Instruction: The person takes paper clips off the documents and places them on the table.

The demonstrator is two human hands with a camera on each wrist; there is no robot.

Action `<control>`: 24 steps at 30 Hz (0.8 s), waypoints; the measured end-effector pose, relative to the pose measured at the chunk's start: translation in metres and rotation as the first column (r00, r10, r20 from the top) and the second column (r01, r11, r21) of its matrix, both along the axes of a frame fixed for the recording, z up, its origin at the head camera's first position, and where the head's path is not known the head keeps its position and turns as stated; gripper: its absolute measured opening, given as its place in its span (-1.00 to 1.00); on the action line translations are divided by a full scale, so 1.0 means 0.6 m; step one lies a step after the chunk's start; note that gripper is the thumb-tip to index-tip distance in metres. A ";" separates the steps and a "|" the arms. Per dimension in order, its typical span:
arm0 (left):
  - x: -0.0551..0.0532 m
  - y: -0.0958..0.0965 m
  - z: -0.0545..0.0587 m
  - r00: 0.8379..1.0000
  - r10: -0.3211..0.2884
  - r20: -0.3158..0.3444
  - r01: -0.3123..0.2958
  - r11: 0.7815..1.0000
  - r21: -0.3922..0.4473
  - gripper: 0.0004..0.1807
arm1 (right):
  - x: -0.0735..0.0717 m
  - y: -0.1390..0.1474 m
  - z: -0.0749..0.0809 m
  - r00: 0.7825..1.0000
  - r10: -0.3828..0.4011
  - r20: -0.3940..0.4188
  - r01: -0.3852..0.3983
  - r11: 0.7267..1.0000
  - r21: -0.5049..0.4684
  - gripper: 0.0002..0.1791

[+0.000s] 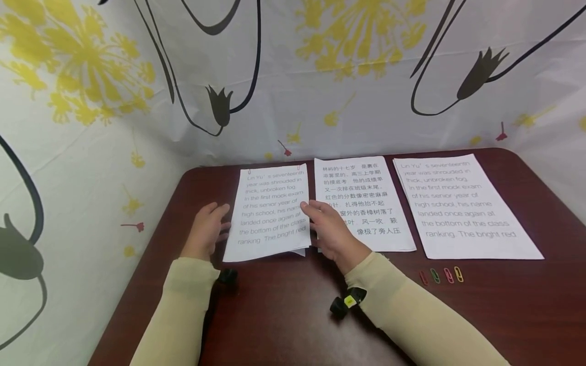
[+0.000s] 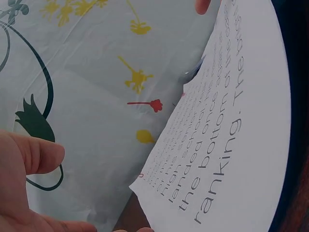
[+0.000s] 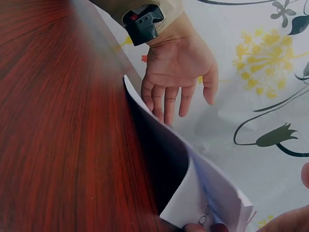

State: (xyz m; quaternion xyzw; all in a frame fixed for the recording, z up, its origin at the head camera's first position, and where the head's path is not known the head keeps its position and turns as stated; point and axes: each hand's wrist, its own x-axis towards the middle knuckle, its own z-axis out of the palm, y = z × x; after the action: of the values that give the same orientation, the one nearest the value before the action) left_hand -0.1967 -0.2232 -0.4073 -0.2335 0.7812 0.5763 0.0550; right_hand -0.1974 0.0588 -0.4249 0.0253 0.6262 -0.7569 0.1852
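A stack of printed English sheets (image 1: 270, 208) is tilted up off the dark table, with a dark clip (image 1: 249, 172) at its top left and a red clip (image 1: 298, 166) at its top right. At its right edge my right hand (image 1: 334, 231) grips the sheets, thumb on the printed side, fingers behind. My left hand (image 1: 206, 229) is held with spread fingers along the left edge; its palm faces the stack in the right wrist view. That view shows the pages (image 3: 222, 179) bowed, with a lower sheet curling away from the rest.
A stack of Chinese-printed sheets (image 1: 366, 195) lies just right of my right hand, and another English stack (image 1: 462, 208) farther right. Several paper clips, including a yellow one (image 1: 459, 274), lie in a row nearer me. A patterned cloth (image 1: 284, 101) hangs behind the table (image 1: 274, 315).
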 end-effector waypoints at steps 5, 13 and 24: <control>0.000 0.001 -0.003 1.000 0.007 -0.007 -0.007 1.000 -0.002 -0.11 | 0.000 0.000 -0.001 1.000 -0.021 0.005 0.021 1.000 -0.009 -0.20; -0.002 0.002 -0.004 1.000 0.012 -0.009 -0.012 1.000 0.002 -0.11 | -0.005 0.003 -0.004 0.999 -0.020 0.036 0.022 0.998 -0.057 -0.16; -0.002 0.004 -0.004 1.000 0.014 -0.013 -0.014 1.000 0.010 -0.12 | -0.008 0.002 -0.004 0.998 -0.053 0.026 0.052 0.998 0.033 -0.22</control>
State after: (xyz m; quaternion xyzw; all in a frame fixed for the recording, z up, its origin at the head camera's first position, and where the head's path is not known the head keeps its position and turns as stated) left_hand -0.1978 -0.2206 -0.4099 -0.2352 0.7771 0.5819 0.0471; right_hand -0.2022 0.0598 -0.4271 0.0547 0.6347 -0.7510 0.1734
